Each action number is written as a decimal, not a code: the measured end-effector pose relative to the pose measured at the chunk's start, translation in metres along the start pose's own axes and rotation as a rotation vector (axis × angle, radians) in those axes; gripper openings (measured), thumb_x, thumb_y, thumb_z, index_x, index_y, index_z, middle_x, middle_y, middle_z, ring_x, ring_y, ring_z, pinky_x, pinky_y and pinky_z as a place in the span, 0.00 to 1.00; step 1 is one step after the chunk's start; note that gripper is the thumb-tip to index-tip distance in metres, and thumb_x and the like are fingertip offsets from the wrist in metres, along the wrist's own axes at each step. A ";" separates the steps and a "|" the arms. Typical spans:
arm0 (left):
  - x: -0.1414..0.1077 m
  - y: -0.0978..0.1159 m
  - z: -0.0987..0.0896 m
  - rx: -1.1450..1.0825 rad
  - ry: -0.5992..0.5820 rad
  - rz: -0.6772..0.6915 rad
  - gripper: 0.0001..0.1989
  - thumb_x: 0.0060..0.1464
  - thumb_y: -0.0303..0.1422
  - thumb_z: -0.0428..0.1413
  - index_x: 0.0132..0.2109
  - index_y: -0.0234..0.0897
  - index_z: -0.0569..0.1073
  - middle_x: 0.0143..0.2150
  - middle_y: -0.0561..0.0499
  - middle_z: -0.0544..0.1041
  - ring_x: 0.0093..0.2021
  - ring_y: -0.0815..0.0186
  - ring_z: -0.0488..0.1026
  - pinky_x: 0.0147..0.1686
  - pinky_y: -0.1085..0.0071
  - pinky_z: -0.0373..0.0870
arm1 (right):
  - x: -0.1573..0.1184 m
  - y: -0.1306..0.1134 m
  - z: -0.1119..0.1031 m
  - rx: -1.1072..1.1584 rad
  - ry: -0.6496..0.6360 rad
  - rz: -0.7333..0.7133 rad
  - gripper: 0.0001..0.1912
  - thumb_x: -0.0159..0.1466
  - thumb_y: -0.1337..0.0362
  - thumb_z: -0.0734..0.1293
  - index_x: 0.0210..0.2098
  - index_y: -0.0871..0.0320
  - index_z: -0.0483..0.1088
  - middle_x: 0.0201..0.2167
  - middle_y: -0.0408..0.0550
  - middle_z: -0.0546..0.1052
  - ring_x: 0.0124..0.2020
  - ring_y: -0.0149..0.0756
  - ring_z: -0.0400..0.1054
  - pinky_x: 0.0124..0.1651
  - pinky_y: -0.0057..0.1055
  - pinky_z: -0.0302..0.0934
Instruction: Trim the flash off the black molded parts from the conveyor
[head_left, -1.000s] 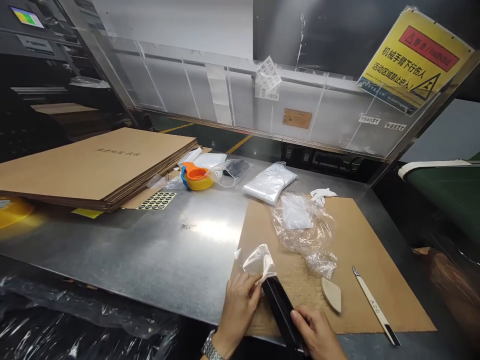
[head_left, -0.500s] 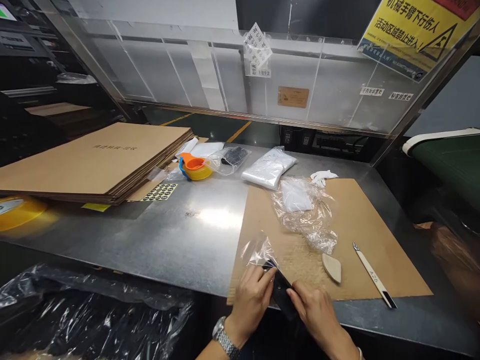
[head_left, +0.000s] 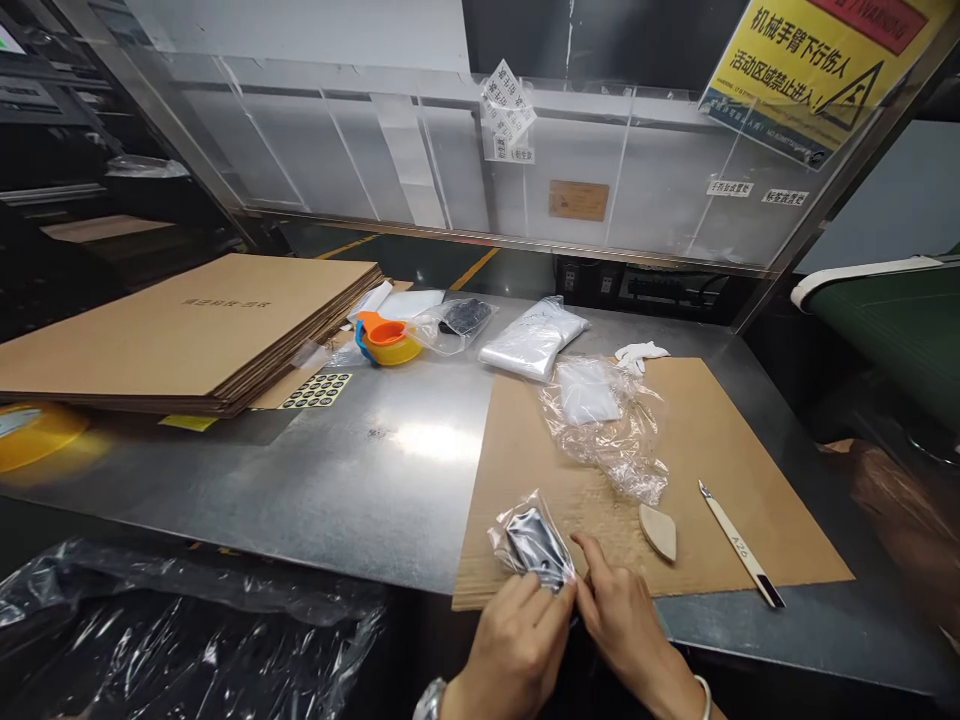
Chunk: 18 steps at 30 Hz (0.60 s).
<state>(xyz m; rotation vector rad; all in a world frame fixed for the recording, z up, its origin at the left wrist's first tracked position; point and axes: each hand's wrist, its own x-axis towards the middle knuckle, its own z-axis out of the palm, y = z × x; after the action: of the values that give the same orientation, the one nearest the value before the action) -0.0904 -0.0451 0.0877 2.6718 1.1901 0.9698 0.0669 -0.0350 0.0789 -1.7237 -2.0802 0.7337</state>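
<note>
A black flat part [head_left: 531, 535] lies inside a small clear plastic bag [head_left: 496, 540] over the near-left part of the cardboard sheet [head_left: 720, 430]. My left hand [head_left: 521, 635] has its fingers closed on the bag's near end. My right hand [head_left: 622, 615] pinches the bag's near right corner, its index finger raised and apart. Right of it rests a beige rounded block [head_left: 658, 533]. Farther right is a pale-handled craft knife [head_left: 741, 545], marked A26. The exact grip under my fingers is partly hidden.
Crumpled clear film [head_left: 630, 450] and a white plastic packet [head_left: 532, 340] lie beyond my hands. White gloves [head_left: 640, 355], an orange-yellow tape roll [head_left: 394, 345] and stacked cardboard [head_left: 187, 320] are on the metal table [head_left: 360, 500]. A black-lined bin [head_left: 187, 630] stands at near left.
The black part has slid deeper into the clear bag and now shows through it. Both hands have shifted to the bag's near end. The view has tilted slightly.
</note>
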 end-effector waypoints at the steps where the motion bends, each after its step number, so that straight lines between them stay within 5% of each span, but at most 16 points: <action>1: 0.004 -0.002 -0.003 -0.014 0.003 -0.060 0.13 0.56 0.23 0.46 0.44 0.32 0.72 0.28 0.46 0.76 0.27 0.63 0.71 0.27 0.68 0.69 | 0.001 -0.003 -0.006 -0.002 0.000 -0.013 0.18 0.65 0.62 0.53 0.50 0.58 0.66 0.21 0.49 0.75 0.22 0.42 0.70 0.25 0.30 0.48; 3: 0.012 -0.008 -0.011 -0.033 -0.011 -0.182 0.12 0.57 0.24 0.45 0.42 0.35 0.73 0.29 0.47 0.76 0.29 0.62 0.73 0.28 0.69 0.70 | 0.003 -0.008 -0.022 0.005 -0.002 -0.042 0.16 0.66 0.60 0.53 0.35 0.55 0.71 0.20 0.47 0.73 0.21 0.37 0.67 0.25 0.29 0.46; 6: 0.027 -0.016 -0.021 -0.056 -0.062 -0.229 0.12 0.56 0.25 0.46 0.41 0.37 0.73 0.30 0.48 0.77 0.30 0.62 0.74 0.28 0.69 0.71 | 0.006 -0.016 -0.055 0.040 -0.007 -0.093 0.20 0.66 0.60 0.56 0.19 0.55 0.64 0.15 0.42 0.68 0.18 0.30 0.61 0.24 0.28 0.44; 11: 0.063 -0.007 -0.045 -0.219 -0.064 -0.175 0.11 0.57 0.29 0.48 0.40 0.40 0.75 0.27 0.51 0.78 0.27 0.64 0.74 0.25 0.72 0.70 | 0.001 -0.016 -0.096 0.273 0.063 -0.120 0.17 0.65 0.57 0.58 0.23 0.56 0.65 0.19 0.40 0.69 0.21 0.28 0.62 0.25 0.25 0.51; 16: 0.097 0.016 -0.054 -0.450 0.077 -0.096 0.08 0.56 0.31 0.51 0.39 0.44 0.75 0.26 0.54 0.78 0.25 0.67 0.74 0.24 0.75 0.70 | -0.024 0.009 -0.076 0.798 0.307 0.263 0.29 0.61 0.39 0.53 0.19 0.56 0.61 0.12 0.39 0.64 0.12 0.24 0.54 0.17 0.23 0.48; 18: 0.102 0.029 -0.042 -0.498 0.071 0.011 0.09 0.55 0.31 0.52 0.41 0.46 0.74 0.26 0.54 0.77 0.24 0.67 0.74 0.24 0.75 0.71 | -0.041 0.019 -0.059 0.856 0.277 0.331 0.35 0.58 0.34 0.48 0.19 0.57 0.63 0.10 0.40 0.64 0.10 0.26 0.54 0.14 0.23 0.46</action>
<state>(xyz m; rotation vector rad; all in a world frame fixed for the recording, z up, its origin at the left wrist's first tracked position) -0.0435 -0.0031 0.1829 2.2670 0.8064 1.1852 0.1236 -0.0627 0.1180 -1.5261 -1.0443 1.1755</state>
